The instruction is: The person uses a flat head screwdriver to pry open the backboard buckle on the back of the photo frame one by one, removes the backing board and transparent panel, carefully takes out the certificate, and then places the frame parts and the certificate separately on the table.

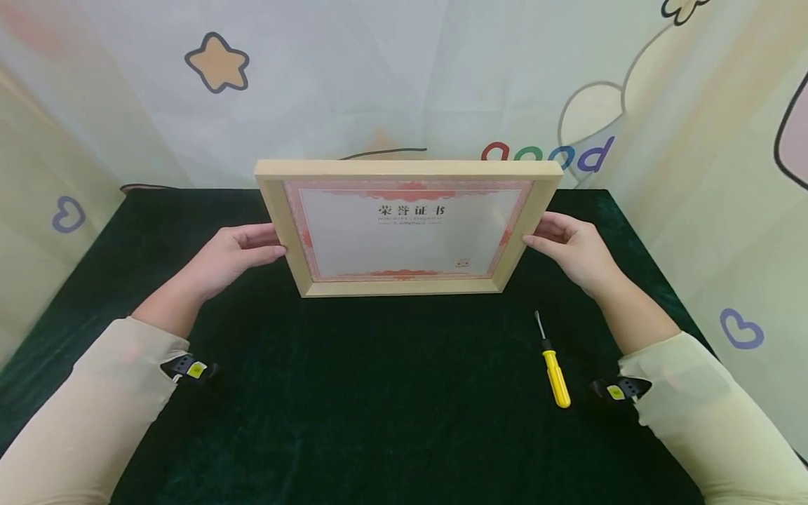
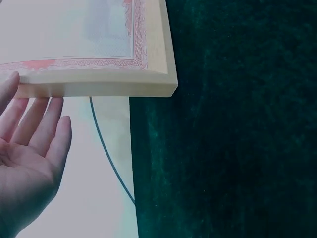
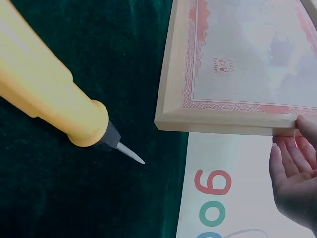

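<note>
A light wooden picture frame (image 1: 404, 288) is held up at the far part of the table, its front facing me and its upper edge nearer the camera. Behind its clear front lies a certificate (image 1: 404, 242) with a red-pink border and Chinese heading. My left hand (image 1: 230, 256) grips the left side, thumb on the front edge and fingers behind; the left wrist view shows that hand (image 2: 34, 153) at the frame's edge. On the right side, my right hand (image 1: 577, 252) pinches the frame likewise. A yellow-handled screwdriver (image 1: 555, 375) lies nearest my right forearm, its tip pointing away from me.
Dark green velvet cloth (image 1: 379, 393) covers the table. A pale curtain (image 1: 353, 84) with printed stars, hearts and coloured letters hangs behind it and along both sides. Each wrist wears a dark strap, the left strap (image 1: 186, 366) with a yellow-green square.
</note>
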Demonstrator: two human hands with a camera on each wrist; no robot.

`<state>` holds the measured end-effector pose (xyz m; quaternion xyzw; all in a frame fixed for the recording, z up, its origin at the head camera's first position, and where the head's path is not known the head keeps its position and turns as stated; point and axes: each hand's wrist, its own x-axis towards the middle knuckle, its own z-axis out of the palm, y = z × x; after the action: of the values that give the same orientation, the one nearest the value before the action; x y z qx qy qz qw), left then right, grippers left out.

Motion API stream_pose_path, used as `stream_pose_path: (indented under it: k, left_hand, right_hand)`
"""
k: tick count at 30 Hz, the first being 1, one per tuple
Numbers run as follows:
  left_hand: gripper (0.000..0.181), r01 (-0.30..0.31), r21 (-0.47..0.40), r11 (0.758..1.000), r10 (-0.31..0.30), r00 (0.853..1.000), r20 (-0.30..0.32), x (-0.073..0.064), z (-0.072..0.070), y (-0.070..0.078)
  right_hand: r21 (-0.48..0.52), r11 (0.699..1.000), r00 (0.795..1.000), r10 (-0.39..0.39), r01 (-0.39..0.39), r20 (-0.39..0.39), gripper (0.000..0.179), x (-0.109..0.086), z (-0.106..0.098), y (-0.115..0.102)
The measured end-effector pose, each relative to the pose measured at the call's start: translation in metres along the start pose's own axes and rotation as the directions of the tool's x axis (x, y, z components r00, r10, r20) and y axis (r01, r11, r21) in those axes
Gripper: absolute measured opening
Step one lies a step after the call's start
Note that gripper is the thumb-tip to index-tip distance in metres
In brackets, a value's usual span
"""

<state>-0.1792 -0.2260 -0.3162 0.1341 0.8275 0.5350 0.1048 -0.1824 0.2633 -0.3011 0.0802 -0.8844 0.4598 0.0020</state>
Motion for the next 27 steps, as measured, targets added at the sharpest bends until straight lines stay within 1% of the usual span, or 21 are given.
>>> stream_pose_path:
  k: [6, 9, 12, 20, 22, 24, 25, 27]
  left_hand:
    - [0.053, -0.004, -0.016, 1.000, 0.004, 0.999, 0.032, -0.006, -0.001, 0.004]
    - [0.054, 0.023, -0.032, 0.999, -0.022, 0.999, 0.041, -0.009, -0.001, 0.008]
    - [0.059, 0.057, -0.053, 0.997, -0.053, 0.997, 0.057, -0.011, -0.001, 0.010]
    - [0.071, 0.110, -0.093, 0.990, -0.103, 0.992, 0.076, -0.015, 0.000, 0.019]
    - [0.072, 0.126, -0.096, 0.987, -0.116, 0.988, 0.099, -0.016, 0.000, 0.021]
    - [0.071, 0.141, -0.090, 0.986, -0.128, 0.982, 0.137, -0.017, 0.000, 0.022]
    - [0.071, 0.153, -0.090, 0.984, -0.137, 0.978, 0.160, -0.018, 0.000, 0.023]
    - [0.071, 0.181, -0.088, 0.980, -0.158, 0.963, 0.217, -0.019, 0.001, 0.023]
  right_hand:
    - [0.013, 1.000, 1.000, -0.003, 0.003, 0.004, 0.054, -0.003, -0.002, 0.001]
    - [0.014, 1.000, 1.000, -0.008, 0.008, 0.008, 0.053, -0.005, -0.001, 0.001]
    - [0.008, 1.000, 1.000, -0.013, 0.013, 0.012, 0.052, -0.008, -0.001, 0.001]
    - [0.010, 0.999, 0.999, -0.045, 0.045, 0.030, 0.051, -0.017, -0.004, 0.001]
    - [0.009, 0.998, 0.998, -0.055, 0.054, 0.034, 0.051, -0.019, -0.004, 0.002]
    - [0.006, 0.998, 0.997, -0.066, 0.065, 0.036, 0.050, -0.021, -0.004, 0.003]
    - [0.001, 0.998, 0.997, -0.068, 0.068, 0.036, 0.049, -0.022, -0.004, 0.003]
    - [-0.012, 0.998, 0.997, -0.069, 0.070, 0.034, 0.049, -0.025, -0.005, 0.003]
